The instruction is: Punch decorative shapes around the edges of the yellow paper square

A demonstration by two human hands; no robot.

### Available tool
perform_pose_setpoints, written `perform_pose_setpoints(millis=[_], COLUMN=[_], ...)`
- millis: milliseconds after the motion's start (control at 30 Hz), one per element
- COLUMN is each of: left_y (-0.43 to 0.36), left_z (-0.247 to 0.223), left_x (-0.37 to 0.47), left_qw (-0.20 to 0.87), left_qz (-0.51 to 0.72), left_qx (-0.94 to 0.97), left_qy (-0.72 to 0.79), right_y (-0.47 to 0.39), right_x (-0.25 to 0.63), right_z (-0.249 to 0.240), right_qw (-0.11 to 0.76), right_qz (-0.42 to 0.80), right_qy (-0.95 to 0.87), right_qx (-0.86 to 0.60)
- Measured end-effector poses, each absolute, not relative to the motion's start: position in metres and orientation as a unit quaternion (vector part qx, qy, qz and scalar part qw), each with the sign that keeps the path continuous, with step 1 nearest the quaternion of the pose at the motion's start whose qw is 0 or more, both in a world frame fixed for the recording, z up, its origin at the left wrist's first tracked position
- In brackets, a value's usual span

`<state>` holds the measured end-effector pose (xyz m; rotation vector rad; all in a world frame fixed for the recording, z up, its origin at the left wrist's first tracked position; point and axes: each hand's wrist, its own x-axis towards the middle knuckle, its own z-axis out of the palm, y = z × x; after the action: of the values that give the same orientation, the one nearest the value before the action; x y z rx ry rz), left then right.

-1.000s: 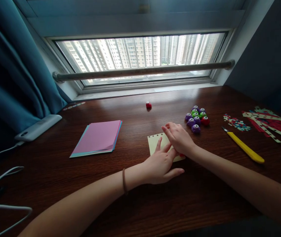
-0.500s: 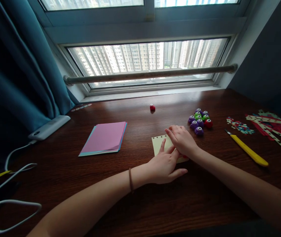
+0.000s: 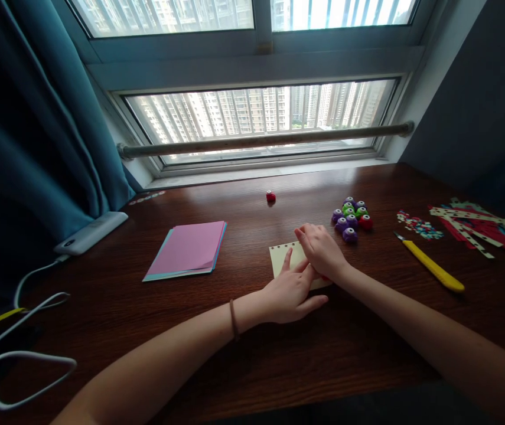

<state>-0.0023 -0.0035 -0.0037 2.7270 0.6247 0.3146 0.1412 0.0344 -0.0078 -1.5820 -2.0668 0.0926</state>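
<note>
A pale yellow sheet of paper [image 3: 279, 255] lies on the table, with a row of small star-shaped holes along its far edge. My left hand [image 3: 291, 293] rests across the sheet, fingers spread, with its fingertips reaching under my right hand. My right hand [image 3: 323, 251] is curled down over the sheet's right side. A little red shows below its palm, apparently a red craft punch, mostly hidden by both hands. Just beyond my right hand stands a cluster of small purple, green and red craft punches [image 3: 350, 235].
A lone red punch [image 3: 270, 196] stands farther back. Pink and blue paper [image 3: 185, 248] is stacked at left. On the right lie a yellow craft knife [image 3: 433, 265], tiny paper cutouts [image 3: 419, 225] and punched strips [image 3: 478, 221]. A white power bank [image 3: 90, 233] with a cable sits at far left.
The camera view has shifted slightly, moving the things on the right leftward in the picture. Both hands keep almost the same pose on the yellow paper.
</note>
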Motion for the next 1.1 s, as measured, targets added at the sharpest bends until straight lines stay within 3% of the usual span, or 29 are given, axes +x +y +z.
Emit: perform_pose_setpoints(millis=[367,567,700,933,1100], left_y=[-0.002,-0.002,-0.002,-0.001,0.0], left_z=[0.002,0.0,0.0,-0.003,-0.012], left_x=[-0.002,-0.003,-0.003,-0.002,0.0], left_qw=[0.212,0.211,0.216,0.227,0.226], left_qz=[0.108,0.105,0.098,0.113,0.133], left_qx=[0.947,0.948,0.95,0.939,0.923], left_qy=[0.216,0.215,0.202,0.232,0.282], right_y=[0.036,0.027,0.016,0.001,0.0], right_x=[0.145,0.16,0.194,0.229,0.228], right_z=[-0.001,0.012,0.004,-0.01,-0.012], right_qw=[0.323,0.357,0.355,0.316,0.292], right_qz=[0.025,0.04,0.089,0.263,0.289], right_qy=[-0.767,-0.82,-0.86,-0.835,-0.835], right_qx=[-0.554,-0.446,-0.355,-0.366,-0.366])
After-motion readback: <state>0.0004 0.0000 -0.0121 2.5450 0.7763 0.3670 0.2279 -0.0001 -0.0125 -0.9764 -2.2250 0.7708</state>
